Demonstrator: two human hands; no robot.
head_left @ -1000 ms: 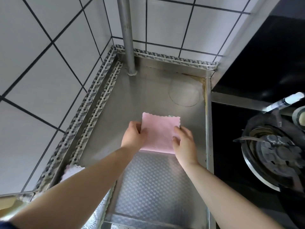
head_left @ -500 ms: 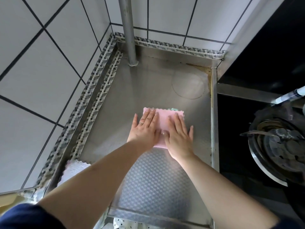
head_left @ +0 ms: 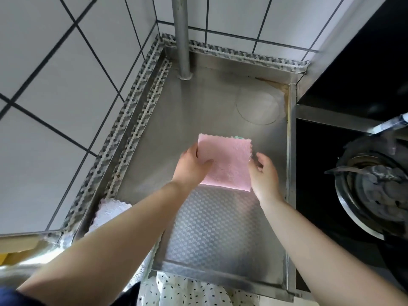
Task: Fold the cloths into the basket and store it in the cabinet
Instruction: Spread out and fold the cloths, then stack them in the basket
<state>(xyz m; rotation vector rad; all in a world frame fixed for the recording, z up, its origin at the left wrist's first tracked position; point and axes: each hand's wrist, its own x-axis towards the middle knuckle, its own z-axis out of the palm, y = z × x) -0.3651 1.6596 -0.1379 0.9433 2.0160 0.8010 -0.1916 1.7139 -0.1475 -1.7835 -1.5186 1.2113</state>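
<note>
My left hand (head_left: 191, 167) grips folded pink square cloth (head_left: 225, 162) at left edge; right hand (head_left: 263, 173) relaxed, apart beside right edge. Keep layers aligned when lifting off steel counter (head_left: 198, 111).

- Soft daylight fills the corner; the white wall tiles (head_left: 55, 120) come out bright and even, with no hard glare on them.
- The steel counter (head_left: 198, 111) carries a pale, hazy sheen, strongest near the pipe (head_left: 182, 36) (a faint streak runs down from its foot).
- The right side falls dark: the black stove (head_left: 331, 164) swallows detail, and only the pan (head_left: 371, 191) rim catches a thin highlight.
- Shadows are weak; a light one sits under the pink cloth (head_left: 225, 164) and the forearms.
- Wide-angle bending shows in the grout lines, which bow toward the edges.
- The whole view looks slightly soft, and the lower corners blur most.
</note>
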